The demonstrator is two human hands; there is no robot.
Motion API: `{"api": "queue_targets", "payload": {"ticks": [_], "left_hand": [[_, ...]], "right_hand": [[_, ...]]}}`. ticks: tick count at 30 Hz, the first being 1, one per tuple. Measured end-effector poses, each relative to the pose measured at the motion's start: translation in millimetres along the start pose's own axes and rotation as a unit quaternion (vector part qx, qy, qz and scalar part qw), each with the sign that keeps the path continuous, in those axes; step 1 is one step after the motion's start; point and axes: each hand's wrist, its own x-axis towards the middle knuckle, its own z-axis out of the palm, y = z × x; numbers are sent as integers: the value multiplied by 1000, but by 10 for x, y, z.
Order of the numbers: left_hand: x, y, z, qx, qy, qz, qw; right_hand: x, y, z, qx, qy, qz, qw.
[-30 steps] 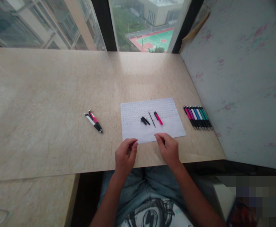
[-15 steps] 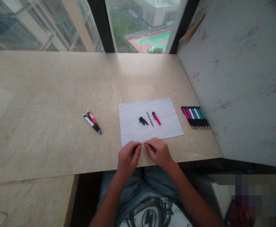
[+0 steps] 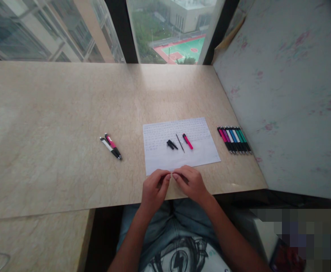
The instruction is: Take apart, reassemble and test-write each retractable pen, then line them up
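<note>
My left hand [image 3: 155, 189] and my right hand [image 3: 190, 183] meet at the near edge of a sheet of written paper [image 3: 179, 163], thumbs and fingers pinched with the tips almost touching. Whatever sits between the fingertips is too small to make out. On the paper lie short black pen parts [image 3: 171, 144], a thin dark ink refill [image 3: 180, 143] and a pink pen barrel [image 3: 187, 141], apart from both hands.
Left of the paper, a white-and-black pen [image 3: 108, 147] lies against a pink-and-black pen [image 3: 112, 144]. A row of several coloured pens [image 3: 233, 139] lies at the right, beside the patterned wall [image 3: 290, 105]. The table [image 3: 69, 113] runs back to a window.
</note>
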Motion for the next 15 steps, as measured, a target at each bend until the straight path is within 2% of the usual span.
{"api": "queue_targets", "payload": {"ticks": [6, 12, 15], "left_hand": [[-7, -8, 2, 10, -4, -6, 1000], [-3, -3, 4, 4, 6, -14, 1000], [-10, -1, -2, -1, 12, -23, 1000]], "right_hand": [[17, -45, -129, 85, 60, 70, 992], [20, -56, -61, 59, 77, 65, 993], [58, -26, -61, 21, 108, 80, 991]]}}
